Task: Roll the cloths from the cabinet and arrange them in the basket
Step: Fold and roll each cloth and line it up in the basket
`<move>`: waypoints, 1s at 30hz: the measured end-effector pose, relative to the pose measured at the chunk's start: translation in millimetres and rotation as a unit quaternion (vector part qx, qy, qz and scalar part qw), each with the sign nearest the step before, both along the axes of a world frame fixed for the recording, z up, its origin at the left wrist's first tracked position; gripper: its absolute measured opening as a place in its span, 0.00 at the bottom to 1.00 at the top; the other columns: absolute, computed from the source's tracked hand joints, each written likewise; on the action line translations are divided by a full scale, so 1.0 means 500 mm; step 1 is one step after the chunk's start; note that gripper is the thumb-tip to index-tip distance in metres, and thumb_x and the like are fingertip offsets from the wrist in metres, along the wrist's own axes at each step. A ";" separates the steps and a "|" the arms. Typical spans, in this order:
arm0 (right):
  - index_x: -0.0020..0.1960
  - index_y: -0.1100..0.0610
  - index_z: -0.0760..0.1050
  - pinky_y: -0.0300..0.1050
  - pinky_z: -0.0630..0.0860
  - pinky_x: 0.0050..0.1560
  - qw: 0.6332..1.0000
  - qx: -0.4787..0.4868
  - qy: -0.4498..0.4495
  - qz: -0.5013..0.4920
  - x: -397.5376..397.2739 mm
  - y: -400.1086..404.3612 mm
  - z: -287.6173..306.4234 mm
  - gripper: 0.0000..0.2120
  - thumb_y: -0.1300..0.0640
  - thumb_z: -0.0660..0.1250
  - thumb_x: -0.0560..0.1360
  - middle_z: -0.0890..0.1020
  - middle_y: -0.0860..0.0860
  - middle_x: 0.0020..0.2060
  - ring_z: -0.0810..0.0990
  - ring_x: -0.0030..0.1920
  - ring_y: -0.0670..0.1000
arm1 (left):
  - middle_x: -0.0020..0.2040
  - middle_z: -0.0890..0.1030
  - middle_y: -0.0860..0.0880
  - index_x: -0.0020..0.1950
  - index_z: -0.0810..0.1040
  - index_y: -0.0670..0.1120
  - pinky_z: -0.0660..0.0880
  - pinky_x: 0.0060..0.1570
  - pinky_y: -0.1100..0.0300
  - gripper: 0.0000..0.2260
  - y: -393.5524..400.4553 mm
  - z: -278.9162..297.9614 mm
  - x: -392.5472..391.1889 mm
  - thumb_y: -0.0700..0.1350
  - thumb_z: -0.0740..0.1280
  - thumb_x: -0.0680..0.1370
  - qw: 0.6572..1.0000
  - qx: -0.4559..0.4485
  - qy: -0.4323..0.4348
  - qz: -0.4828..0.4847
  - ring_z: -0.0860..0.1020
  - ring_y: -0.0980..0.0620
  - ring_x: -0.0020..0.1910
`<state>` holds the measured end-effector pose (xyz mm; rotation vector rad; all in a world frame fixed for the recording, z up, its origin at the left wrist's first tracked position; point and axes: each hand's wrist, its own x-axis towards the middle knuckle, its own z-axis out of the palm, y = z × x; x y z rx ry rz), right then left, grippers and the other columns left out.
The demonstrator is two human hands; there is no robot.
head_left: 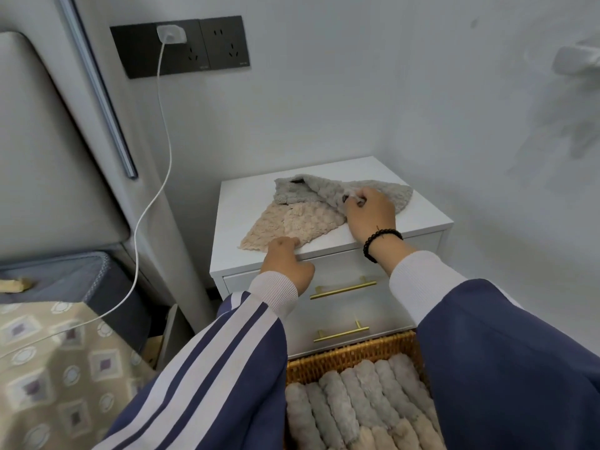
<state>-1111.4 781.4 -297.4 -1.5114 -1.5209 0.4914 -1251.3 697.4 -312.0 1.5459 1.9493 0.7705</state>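
Observation:
A beige fluffy cloth [285,220] lies spread on top of the white cabinet [237,209], and a grey fluffy cloth [324,190] lies partly folded behind it. My left hand [285,261] pinches the near edge of the beige cloth at the cabinet's front rim. My right hand [370,216] grips a fold of the grey cloth. Below, a wicker basket [341,358] holds several rolled grey and beige cloths [357,397] side by side.
The cabinet has two drawers with gold handles [342,289], both closed. A bed with a patterned cover [58,368] stands at the left. A white charger cable [152,196] hangs from the wall socket [180,43]. Walls close in behind and on the right.

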 end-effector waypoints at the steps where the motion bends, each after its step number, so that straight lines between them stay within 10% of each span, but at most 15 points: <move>1: 0.41 0.58 0.71 0.30 0.63 0.28 1.000 0.014 0.015 0.002 0.006 -0.004 0.015 0.08 0.59 0.60 0.78 0.71 0.47 0.32 0.68 0.32 0.45 | 0.76 0.60 0.48 0.75 0.63 0.46 0.62 0.67 0.61 0.27 -0.003 0.000 0.002 0.41 0.66 0.77 1.000 -0.008 0.016 -0.014 0.65 0.47 0.72; 9: 0.46 0.55 0.75 0.26 0.66 0.32 0.991 0.115 0.057 0.038 0.053 -0.075 0.122 0.04 0.59 0.62 0.77 0.73 0.42 0.33 0.70 0.32 0.42 | 0.78 0.57 0.48 0.78 0.57 0.48 0.61 0.72 0.56 0.31 -0.026 0.020 0.024 0.42 0.66 0.78 0.999 0.020 0.018 -0.030 0.64 0.46 0.74; 13: 0.49 0.54 0.76 0.27 0.68 0.37 0.983 0.164 0.059 0.058 0.075 -0.127 0.173 0.04 0.59 0.62 0.77 0.76 0.42 0.36 0.72 0.35 0.43 | 0.64 0.72 0.52 0.79 0.50 0.51 0.71 0.51 0.60 0.35 -0.051 0.041 0.056 0.41 0.66 0.78 0.994 0.071 -0.078 -0.015 0.77 0.55 0.45; 21: 0.50 0.54 0.76 0.36 0.72 0.39 0.970 0.186 0.084 0.133 0.104 -0.249 0.232 0.04 0.59 0.63 0.78 0.77 0.46 0.37 0.72 0.35 0.43 | 0.78 0.53 0.53 0.75 0.37 0.65 0.64 0.71 0.42 0.54 -0.098 0.070 0.085 0.44 0.77 0.70 0.960 0.202 -0.191 0.010 0.62 0.48 0.75; 25: 0.48 0.51 0.76 0.33 0.70 0.33 0.963 0.162 0.135 0.169 0.116 -0.318 0.247 0.06 0.61 0.63 0.78 0.75 0.46 0.34 0.70 0.30 0.39 | 0.76 0.54 0.47 0.78 0.53 0.52 0.63 0.71 0.56 0.42 -0.143 0.093 0.090 0.42 0.75 0.72 0.955 0.239 -0.169 0.036 0.66 0.50 0.69; 30: 0.46 0.53 0.78 0.40 0.79 0.44 0.949 0.107 0.245 0.166 0.159 -0.381 0.223 0.06 0.60 0.64 0.78 0.82 0.46 0.38 0.81 0.41 0.44 | 0.66 0.69 0.44 0.50 0.77 0.50 0.64 0.64 0.51 0.10 -0.172 0.094 0.063 0.39 0.72 0.72 0.960 0.258 0.041 0.097 0.64 0.41 0.66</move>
